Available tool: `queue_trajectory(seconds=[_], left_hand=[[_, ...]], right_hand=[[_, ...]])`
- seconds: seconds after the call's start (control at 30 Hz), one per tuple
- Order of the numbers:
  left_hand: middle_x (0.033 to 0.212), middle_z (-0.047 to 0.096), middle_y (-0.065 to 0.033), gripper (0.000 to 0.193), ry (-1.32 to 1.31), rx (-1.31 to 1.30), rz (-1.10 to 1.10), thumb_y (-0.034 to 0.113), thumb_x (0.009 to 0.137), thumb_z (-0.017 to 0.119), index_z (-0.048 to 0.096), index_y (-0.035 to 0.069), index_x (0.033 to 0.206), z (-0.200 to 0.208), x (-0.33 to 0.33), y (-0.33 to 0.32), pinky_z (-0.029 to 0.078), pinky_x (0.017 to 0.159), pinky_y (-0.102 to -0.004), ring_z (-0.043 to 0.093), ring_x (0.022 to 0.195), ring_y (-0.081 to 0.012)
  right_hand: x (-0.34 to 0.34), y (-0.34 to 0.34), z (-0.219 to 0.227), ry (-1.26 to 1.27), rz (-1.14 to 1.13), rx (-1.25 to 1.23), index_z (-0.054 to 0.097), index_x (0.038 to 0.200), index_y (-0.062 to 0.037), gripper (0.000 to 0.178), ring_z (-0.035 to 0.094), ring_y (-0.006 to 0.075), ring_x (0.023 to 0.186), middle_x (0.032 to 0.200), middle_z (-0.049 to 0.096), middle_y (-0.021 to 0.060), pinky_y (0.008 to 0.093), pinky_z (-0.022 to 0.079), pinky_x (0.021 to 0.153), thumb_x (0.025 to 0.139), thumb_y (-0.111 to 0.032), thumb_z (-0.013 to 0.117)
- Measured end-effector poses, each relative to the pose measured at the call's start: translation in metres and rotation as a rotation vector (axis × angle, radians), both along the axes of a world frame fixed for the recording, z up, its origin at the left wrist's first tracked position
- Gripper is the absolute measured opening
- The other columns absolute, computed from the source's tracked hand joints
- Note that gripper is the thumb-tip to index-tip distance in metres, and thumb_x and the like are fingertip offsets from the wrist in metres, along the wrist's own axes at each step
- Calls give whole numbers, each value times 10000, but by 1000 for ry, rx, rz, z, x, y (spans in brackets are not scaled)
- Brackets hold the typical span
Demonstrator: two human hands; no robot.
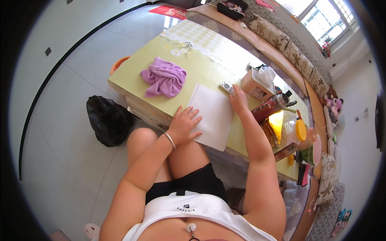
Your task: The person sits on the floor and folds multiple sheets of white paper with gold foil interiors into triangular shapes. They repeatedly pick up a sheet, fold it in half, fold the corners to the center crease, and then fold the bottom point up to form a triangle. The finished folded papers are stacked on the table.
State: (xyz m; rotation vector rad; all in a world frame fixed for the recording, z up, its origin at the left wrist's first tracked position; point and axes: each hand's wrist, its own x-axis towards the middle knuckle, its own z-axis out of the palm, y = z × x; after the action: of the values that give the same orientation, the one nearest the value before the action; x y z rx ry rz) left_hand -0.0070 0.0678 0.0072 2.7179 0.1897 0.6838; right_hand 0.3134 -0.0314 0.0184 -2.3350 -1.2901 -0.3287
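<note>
A stack of white paper [212, 114] lies at the near edge of the table, tilted, its lower corner over my thigh. My left hand [184, 123] rests on its left edge with fingers spread, a silver bangle on the wrist. By the paper's upper right side, my right hand [239, 100] lies with its fingers stretched forward. Its fingertips meet the end of a white remote control [226, 86]; whether they press on it I cannot tell. A crumpled purple towel [165, 77] sits beyond my left hand.
Right of my right hand stand a tissue box [255, 83], a dark red bottle [270, 107], a gold packet [276, 123] and a yellow-lidded jar [300, 130]. A black plastic bag [107, 120] is on the floor at left. A long sofa with patterned cushions [270, 33] runs behind the table [203, 60].
</note>
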Motion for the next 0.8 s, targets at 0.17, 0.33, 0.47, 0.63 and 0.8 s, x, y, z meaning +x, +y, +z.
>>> queue_trajectory(seconds=[0.17, 0.33, 0.47, 0.63, 0.8], left_hand=[[1434, 522, -110, 579, -3, -54, -6, 506, 815, 711, 648, 143, 1262, -3, 1, 4, 230, 1166, -555, 410, 1383, -306], [1435, 528, -110, 585, -11, -108, -34, 524, 814, 707, 663, 145, 1258, -1, -1, 7, 226, 1166, -543, 409, 1388, -309], [1428, 532, -109, 595, -9, -124, -50, 543, 818, 698, 665, 141, 1255, 0, 1, 9, 218, 1173, -530, 403, 1393, -304], [1426, 529, -109, 595, 7, -141, -42, 553, 821, 689, 657, 141, 1249, 0, 4, 7, 217, 1173, -523, 396, 1395, -304], [1411, 532, -99, 592, 27, -118, 11, 570, 810, 683, 643, 146, 1221, 2, 6, 2, 222, 1167, -514, 391, 1394, -301]], right_hand=[[-72, -45, 28, 269, 333, 10, 550, 1356, -46, 519, 515, 342, 1291, 1376, 569, 169, 405, 391, 1100, 863, -151, 672], [-138, -108, 53, 216, 609, -248, 418, 1485, -94, 798, 329, 324, 1453, 1536, 401, 167, 496, 241, 1196, 800, -304, 770], [-161, -137, 49, 34, 574, -514, 259, 1558, -96, 1027, 182, 350, 1508, 1604, 251, 195, 512, 146, 1221, 749, -422, 803], [-130, -135, 37, 417, 555, -42, 328, 1526, -68, 858, 259, 376, 1473, 1578, 303, 210, 491, 208, 1204, 840, -373, 745], [-54, -56, 13, 63, 83, 4, 393, 1490, -55, 673, 350, 384, 1419, 1565, 331, 210, 444, 291, 1169, 920, -288, 664]])
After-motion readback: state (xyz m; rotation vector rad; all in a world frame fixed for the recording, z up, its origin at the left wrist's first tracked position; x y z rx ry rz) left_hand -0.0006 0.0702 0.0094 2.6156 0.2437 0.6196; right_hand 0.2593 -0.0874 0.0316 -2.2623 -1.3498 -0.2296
